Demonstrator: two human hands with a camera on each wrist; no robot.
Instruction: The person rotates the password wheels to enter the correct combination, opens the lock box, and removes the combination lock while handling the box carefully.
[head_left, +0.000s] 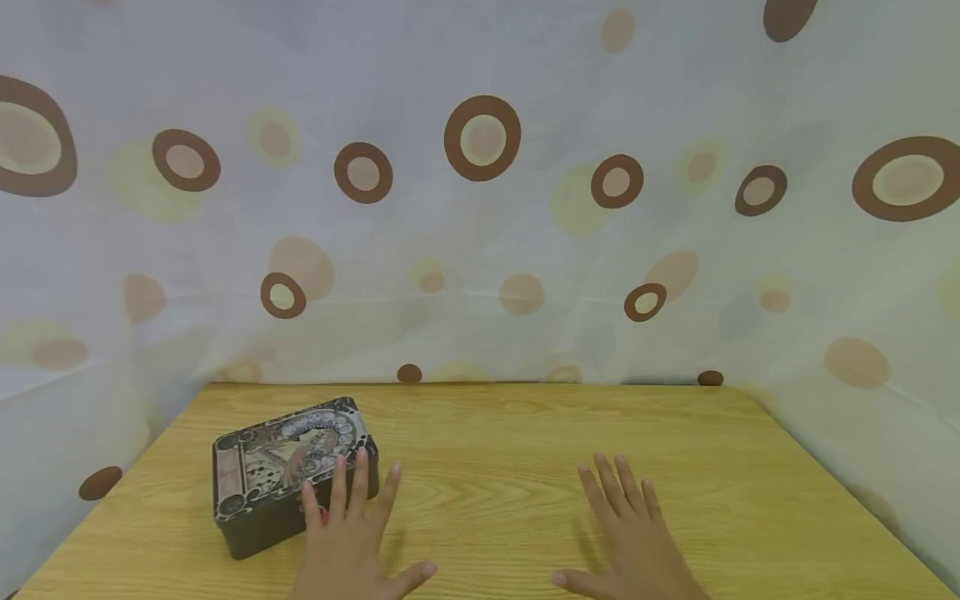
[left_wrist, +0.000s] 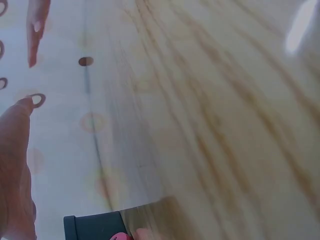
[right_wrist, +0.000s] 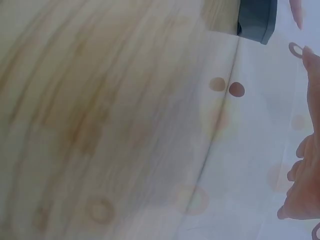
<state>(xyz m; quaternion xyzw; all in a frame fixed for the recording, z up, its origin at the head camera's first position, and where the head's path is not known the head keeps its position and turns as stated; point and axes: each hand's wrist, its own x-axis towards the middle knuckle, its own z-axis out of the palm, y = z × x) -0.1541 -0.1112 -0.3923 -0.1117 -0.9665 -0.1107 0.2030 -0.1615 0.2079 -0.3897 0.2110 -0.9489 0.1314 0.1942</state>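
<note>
A dark rectangular tin box (head_left: 262,471) with a printed picture on its lid sits closed on the left of the table. My left hand (head_left: 347,542) is held up in front of it, fingers straight and spread, overlapping the box's near side in the head view. Nothing is in that hand. Part of a small red-pink thing (left_wrist: 120,236) shows by the box's side; its kind is hidden. My right hand (head_left: 637,542) hovers over the right half of the table, also spread and holding nothing. In the right wrist view its fingers (right_wrist: 312,100) stand at the right edge.
The wood-grain table (head_left: 480,467) runs back to a pale curtain (head_left: 480,242) printed with brown and yellow circles. That curtain also encloses the left and right sides. A bright light reflection falls on the tabletop in the left wrist view.
</note>
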